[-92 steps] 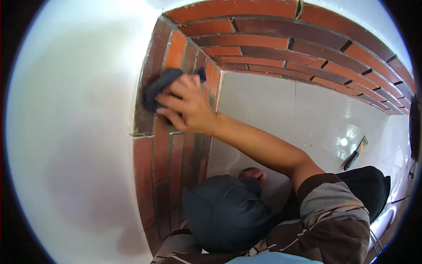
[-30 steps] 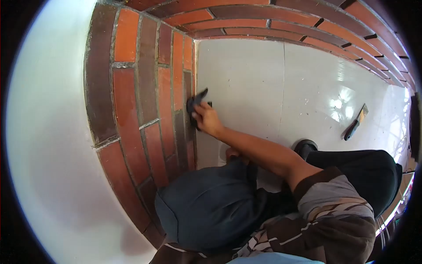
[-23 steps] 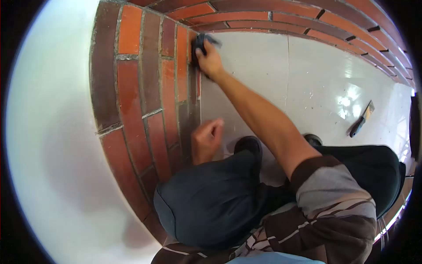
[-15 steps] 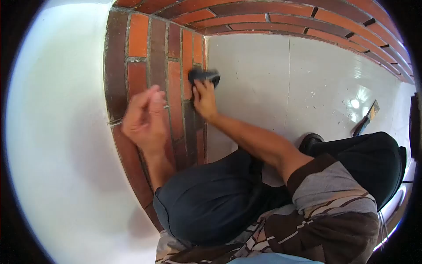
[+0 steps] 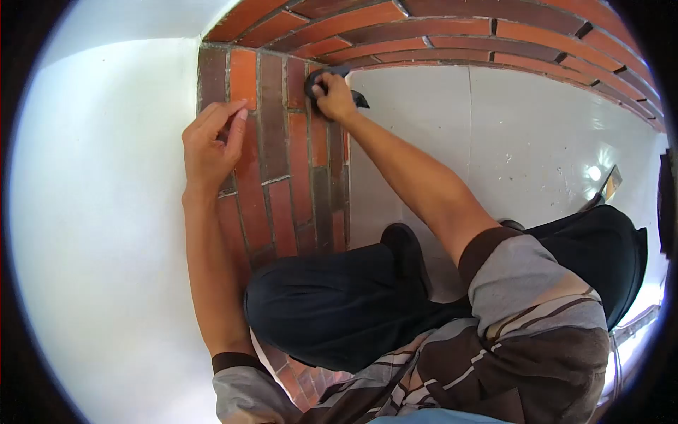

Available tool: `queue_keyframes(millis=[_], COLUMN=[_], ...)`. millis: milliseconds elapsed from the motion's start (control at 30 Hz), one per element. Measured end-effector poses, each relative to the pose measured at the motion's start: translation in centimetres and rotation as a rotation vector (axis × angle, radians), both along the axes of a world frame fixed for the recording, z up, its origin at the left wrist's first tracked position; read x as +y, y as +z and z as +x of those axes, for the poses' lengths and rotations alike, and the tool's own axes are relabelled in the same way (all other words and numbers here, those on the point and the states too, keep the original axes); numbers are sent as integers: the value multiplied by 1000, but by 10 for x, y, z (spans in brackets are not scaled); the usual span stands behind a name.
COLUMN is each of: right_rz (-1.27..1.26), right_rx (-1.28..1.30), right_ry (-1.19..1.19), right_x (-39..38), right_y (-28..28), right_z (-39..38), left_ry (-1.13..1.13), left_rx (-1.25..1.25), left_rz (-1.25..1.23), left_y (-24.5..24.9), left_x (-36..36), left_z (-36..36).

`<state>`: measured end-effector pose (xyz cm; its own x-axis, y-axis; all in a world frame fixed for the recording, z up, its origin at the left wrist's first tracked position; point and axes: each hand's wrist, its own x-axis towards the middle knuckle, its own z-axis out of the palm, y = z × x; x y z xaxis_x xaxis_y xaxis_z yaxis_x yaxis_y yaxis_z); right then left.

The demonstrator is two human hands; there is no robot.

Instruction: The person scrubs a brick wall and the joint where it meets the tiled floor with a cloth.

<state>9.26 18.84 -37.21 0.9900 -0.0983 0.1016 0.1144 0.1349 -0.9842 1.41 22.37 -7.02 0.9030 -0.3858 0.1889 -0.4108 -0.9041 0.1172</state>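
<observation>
a dark cloth [image 5: 318,75] is pressed to the brick band [image 5: 272,148] near its top corner, beside the pale floor tiles [image 5: 508,127]. the right hand [image 5: 334,99] has its grip closed on the cloth. the left hand [image 5: 210,145] rests at the band's edge by the white wall [image 5: 106,212], fingers half curled; whether its grip holds anything i cannot tell. a bent knee in dark trousers [image 5: 332,304] is below.

You have two grips in view, the left grip [image 5: 210,145] and the right grip [image 5: 335,99], plus one cloth [image 5: 316,79], one scraper [image 5: 609,185], two shoes [image 5: 406,247], one floor [image 5: 522,127] and two brick walls [image 5: 272,162] meeting at one corner.
</observation>
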Motion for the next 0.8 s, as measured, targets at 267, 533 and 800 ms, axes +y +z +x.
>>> queue_keyframes(millis=[267,533,800], right_rz=[81,41,44], right_rx=[-188,-111,-280], right_ry=[98,-322,47], right_x=[31,19,40], right_y=[63,68,55], right_z=[-187,18,-209], left_ry=[51,12,93], left_rx=[-80,-92,-116], left_rz=[-289,-266,-368], left_y=[-5,-6,-10], left_x=[23,32,29], left_z=[5,7,9])
